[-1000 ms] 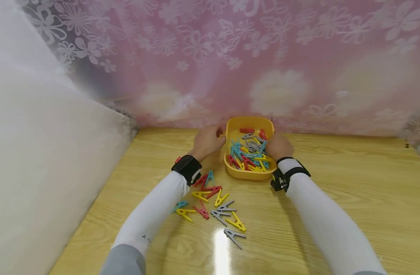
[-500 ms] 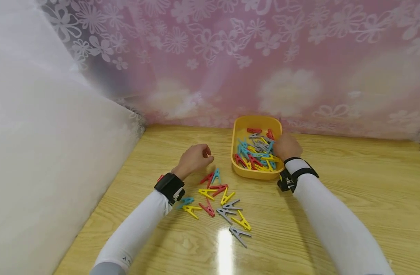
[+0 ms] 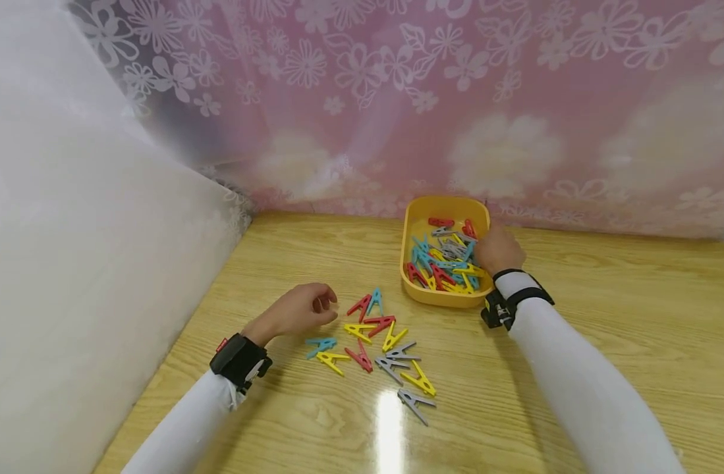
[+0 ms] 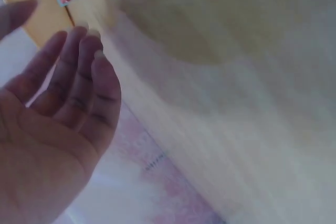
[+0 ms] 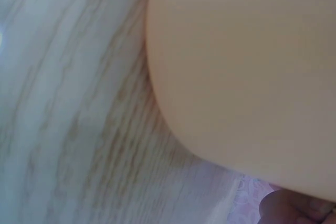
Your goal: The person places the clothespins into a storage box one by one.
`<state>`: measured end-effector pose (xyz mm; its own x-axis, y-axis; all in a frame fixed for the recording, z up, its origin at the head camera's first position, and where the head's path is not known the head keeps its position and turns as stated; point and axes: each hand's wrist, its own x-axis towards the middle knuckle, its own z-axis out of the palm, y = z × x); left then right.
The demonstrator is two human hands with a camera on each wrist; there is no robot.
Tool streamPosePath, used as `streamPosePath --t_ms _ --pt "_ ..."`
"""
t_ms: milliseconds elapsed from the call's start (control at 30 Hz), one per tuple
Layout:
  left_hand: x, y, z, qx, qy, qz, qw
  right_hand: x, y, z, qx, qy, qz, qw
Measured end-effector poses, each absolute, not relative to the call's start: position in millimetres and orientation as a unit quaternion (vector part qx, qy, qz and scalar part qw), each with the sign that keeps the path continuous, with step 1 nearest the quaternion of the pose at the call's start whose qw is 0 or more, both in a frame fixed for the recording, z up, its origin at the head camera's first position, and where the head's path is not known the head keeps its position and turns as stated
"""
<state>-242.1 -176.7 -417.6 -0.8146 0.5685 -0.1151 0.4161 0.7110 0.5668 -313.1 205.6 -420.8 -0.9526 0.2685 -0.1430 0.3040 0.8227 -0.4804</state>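
A yellow plastic basket (image 3: 447,300) holds a heap of red, blue, yellow and grey clothespins (image 3: 453,253). My right hand (image 3: 500,251) grips its right rim; in the right wrist view the basket's wall (image 5: 247,77) fills much of the frame, and only part of the hand (image 5: 294,208) shows. My left hand (image 3: 302,309) hovers just left of the loose clothespins on the table, fingers loosely curved around nothing. Nearest to it are a blue clothespin (image 3: 321,344) and a red clothespin (image 3: 359,307). The left wrist view shows its bare palm (image 4: 47,145).
Several more loose clothespins, among them a yellow one (image 3: 419,379) and a grey one (image 3: 416,403), lie scattered on the wooden table (image 3: 622,316) before the basket. A pink floral curtain (image 3: 362,118) hangs behind the table, and a white sheet (image 3: 101,263) borders its left side.
My left hand has left the basket's left side and come back toward me and to the left, beside the loose clothespins. My right hand stays at the basket's rim.
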Motion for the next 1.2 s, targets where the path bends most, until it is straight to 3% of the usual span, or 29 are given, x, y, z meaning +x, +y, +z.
streamPosePath --t_ms 467,900,1200 --pt "-205.1 -211.3 -427.2 0.287 0.909 0.250 0.171 -307.6 209.8 -424.2 0.148 0.955 -0.256 0.028" --pt "-194.2 -214.9 -431.6 0.292 0.922 0.215 0.139 -309.1 210.5 -429.2 0.150 0.954 -0.258 0.031" --pt "-206.2 -210.4 -421.0 0.252 0.933 0.240 0.094 -313.9 207.7 -426.9 0.153 0.954 -0.256 0.028"
